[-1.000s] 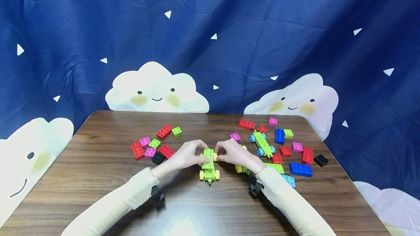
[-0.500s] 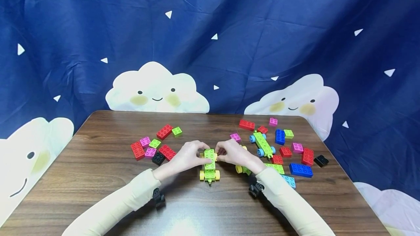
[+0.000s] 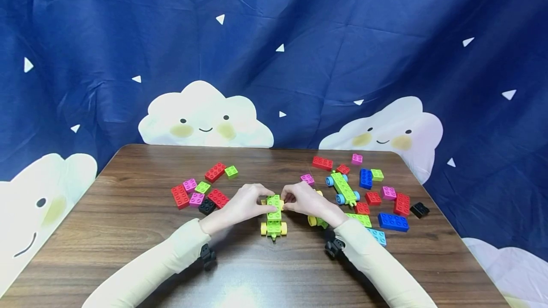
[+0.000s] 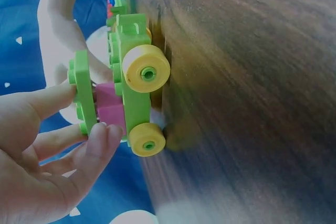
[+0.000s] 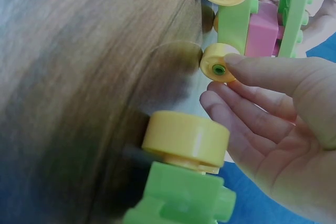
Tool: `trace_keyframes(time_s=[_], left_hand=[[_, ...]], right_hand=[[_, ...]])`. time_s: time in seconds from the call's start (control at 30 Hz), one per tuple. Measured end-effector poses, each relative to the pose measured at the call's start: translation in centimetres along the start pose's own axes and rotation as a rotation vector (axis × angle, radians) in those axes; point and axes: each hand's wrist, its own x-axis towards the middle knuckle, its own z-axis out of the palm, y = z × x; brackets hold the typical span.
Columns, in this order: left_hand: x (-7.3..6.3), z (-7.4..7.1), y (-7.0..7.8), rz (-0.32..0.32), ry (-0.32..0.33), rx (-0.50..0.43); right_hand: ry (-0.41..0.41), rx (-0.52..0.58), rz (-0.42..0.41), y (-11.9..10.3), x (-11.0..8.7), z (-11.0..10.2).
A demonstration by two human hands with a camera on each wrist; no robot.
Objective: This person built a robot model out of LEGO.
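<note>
In the middle of the table stands a toy car base of building blocks, its green chassis (image 3: 274, 230) on yellow wheels. A pink brick (image 4: 109, 103) sits on the chassis, and over it lies a green studded plate (image 3: 273, 209) with a narrow gap showing between them. My left hand (image 3: 248, 201) pinches this plate at its left side, fingers reaching down beside the pink brick. My right hand (image 3: 305, 197) holds the car by a far yellow wheel (image 5: 210, 66), thumb on the wheel's face and fingers curled close behind.
Right of the car, a second yellow-wheeled base (image 3: 313, 221) lies partly under my right wrist. Beyond it are a blue-wheeled base (image 3: 344, 186), a blue brick (image 3: 393, 222) and several coloured bricks. Red bricks (image 3: 180, 197), pink, green and black ones lie at the left.
The green plate has turned slightly and shifted right, now lining up straighter with the chassis. My left hand moved slightly right with it; my right hand stays at the wheel.
</note>
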Motion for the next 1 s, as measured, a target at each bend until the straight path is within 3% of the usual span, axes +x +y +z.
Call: trace_keyframes(time_s=[0.37, 0.47, 0.7, 1.0], left_hand=[[-0.3, 0.2, 0.4, 0.030, -0.024, 0.079], [-0.2, -0.1, 0.0, 0.043, -0.048, 0.055], [-0.2, -0.5, -0.6, -0.056, -0.078, -0.099], [-0.2, -0.5, -0.8, 0.015, -0.044, -0.057]], right_hand=[[0.005, 0.006, -0.007, -0.1, -0.1, -0.1], [0.006, 0.009, -0.006, 0.0, -0.1, 0.0], [0.000, 0.015, 0.009, -0.2, -0.1, -0.1], [-0.005, 0.016, 0.014, -0.2, -0.1, -0.1]])
